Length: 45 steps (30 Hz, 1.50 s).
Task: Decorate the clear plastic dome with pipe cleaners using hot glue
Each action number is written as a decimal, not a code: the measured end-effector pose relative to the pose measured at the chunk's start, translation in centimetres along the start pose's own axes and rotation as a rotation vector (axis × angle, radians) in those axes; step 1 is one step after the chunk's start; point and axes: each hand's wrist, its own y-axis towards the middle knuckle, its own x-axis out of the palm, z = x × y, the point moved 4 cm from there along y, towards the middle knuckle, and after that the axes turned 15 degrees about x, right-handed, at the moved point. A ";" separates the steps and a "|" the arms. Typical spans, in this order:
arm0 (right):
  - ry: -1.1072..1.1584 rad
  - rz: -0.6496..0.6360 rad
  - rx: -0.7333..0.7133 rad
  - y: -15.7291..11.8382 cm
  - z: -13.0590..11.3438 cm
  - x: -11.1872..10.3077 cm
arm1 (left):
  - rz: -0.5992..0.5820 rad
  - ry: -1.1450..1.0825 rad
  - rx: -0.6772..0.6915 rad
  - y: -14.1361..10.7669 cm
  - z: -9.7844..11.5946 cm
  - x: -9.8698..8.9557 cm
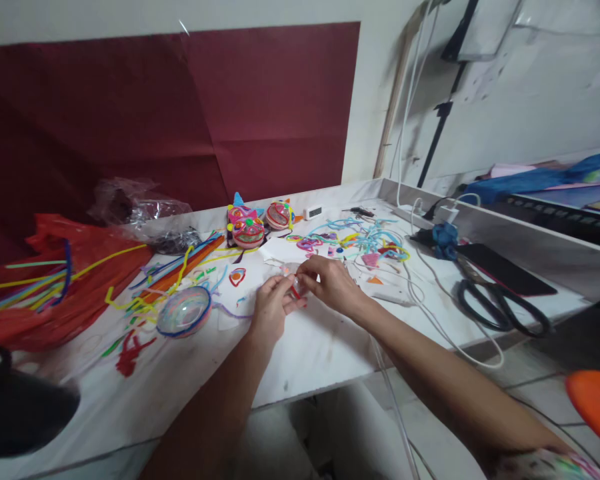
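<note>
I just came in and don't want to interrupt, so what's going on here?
A person is at a white table, hands close together: the left hand and right hand pinch a small red piece between them, its exact shape hard to make out. A clear bowl with a blue rim sits to their left, and two colourful decorated figures stand further back.

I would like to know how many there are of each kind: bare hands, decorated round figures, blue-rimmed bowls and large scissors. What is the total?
Bare hands: 2, left hand and right hand
Decorated round figures: 2
Blue-rimmed bowl: 1
Large scissors: 1
Total: 6
</note>
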 end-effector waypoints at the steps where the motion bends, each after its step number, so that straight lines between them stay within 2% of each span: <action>1: -0.018 -0.007 -0.002 -0.1 0.0 0.1 | 0.002 0.008 0.002 0.0 0.0 0.0; 8: 0.009 -0.036 0.003 -0.3 0.0 0.4 | 0.061 0.011 0.000 0.1 -0.2 -0.2; 14: 0.191 0.009 0.051 -1.5 1.6 -1.6 | 0.057 0.016 0.001 0.0 -0.2 -0.3; 24: 0.083 0.072 -0.025 -4.4 2.3 -2.1 | 0.078 0.028 0.013 0.2 -0.1 -0.4; 28: 0.055 0.135 0.027 -6.3 4.3 -4.0 | 0.101 0.026 0.031 0.4 0.0 -0.5; 35: -0.057 0.217 0.260 -10.9 10.1 -7.4 | 0.141 0.010 0.039 0.5 0.4 -0.4; 41: -0.156 0.204 0.285 -14.0 12.1 -6.9 | 0.149 0.028 0.071 0.8 0.7 -0.3; 45: -0.322 0.248 0.284 -13.5 12.0 -6.9 | 0.161 0.026 0.059 0.9 0.7 -0.3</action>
